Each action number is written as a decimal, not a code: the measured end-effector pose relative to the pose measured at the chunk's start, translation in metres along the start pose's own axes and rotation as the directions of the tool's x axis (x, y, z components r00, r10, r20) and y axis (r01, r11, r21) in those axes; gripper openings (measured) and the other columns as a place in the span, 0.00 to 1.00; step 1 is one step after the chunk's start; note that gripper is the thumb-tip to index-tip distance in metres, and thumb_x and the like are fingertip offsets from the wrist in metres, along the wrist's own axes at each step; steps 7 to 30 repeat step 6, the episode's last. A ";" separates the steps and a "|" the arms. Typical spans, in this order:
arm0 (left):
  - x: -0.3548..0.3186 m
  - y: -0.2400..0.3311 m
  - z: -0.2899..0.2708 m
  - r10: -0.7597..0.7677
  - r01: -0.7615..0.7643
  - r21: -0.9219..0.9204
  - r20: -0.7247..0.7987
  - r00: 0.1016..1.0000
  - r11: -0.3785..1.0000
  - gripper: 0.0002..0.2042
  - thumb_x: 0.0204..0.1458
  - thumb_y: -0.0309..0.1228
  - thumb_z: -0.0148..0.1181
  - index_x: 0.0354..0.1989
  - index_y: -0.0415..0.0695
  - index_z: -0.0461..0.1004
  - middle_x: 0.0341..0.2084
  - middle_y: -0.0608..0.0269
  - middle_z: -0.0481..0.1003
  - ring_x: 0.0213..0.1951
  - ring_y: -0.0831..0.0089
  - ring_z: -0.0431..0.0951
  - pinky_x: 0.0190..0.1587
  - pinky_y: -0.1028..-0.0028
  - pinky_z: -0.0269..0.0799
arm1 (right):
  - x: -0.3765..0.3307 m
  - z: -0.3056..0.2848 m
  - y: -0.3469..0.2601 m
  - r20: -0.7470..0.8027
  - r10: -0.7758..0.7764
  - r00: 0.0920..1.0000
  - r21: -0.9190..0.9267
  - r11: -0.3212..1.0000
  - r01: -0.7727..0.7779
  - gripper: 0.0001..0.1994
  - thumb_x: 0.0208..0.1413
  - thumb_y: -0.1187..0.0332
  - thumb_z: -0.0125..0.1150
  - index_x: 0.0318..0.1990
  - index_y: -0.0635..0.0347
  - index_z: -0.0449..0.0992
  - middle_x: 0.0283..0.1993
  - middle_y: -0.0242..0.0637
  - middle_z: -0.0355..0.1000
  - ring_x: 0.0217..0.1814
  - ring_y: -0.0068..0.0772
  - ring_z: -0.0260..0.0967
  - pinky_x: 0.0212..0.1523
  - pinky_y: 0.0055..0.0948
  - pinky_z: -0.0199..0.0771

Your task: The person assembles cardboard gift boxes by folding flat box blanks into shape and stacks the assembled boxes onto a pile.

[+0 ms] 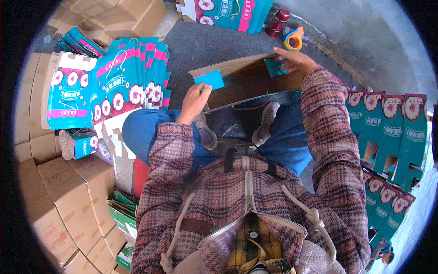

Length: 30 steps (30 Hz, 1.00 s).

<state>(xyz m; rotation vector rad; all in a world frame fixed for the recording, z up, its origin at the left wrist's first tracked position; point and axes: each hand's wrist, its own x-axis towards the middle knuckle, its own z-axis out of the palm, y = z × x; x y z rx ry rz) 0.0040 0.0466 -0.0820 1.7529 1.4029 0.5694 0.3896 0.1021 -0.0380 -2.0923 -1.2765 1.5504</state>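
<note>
In front of me an open cardboard carton, brown inside, stands above my shoes. A teal flap lies at its left end, and a second teal flap folds inward at the right end. My left hand is closed, its thumb and fingers pinching the lower edge of the left flap. At the right end my right hand has its fingers apart. One finger stretches over the carton's far corner while others reach inside beside the right flap. The palm side of that hand is hidden.
Stacks of flattened teal-and-pink cartons lean at the left, near brown boxes. More flat cartons lie at the far side. A red bottle and a tape dispenser stand by the wall. Upright teal cartons line the right.
</note>
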 end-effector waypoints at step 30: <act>-0.014 -0.019 -0.005 -0.125 0.128 -0.129 0.033 0.992 0.983 0.23 0.55 0.45 0.46 0.49 0.38 0.72 0.49 0.41 0.70 0.55 0.54 0.69 0.57 0.64 0.60 | 0.016 -0.007 0.013 0.195 -0.026 0.981 -0.345 0.934 0.093 0.45 0.42 0.36 0.62 0.62 0.58 0.60 0.54 0.45 0.65 0.45 0.39 0.70 0.41 0.36 0.71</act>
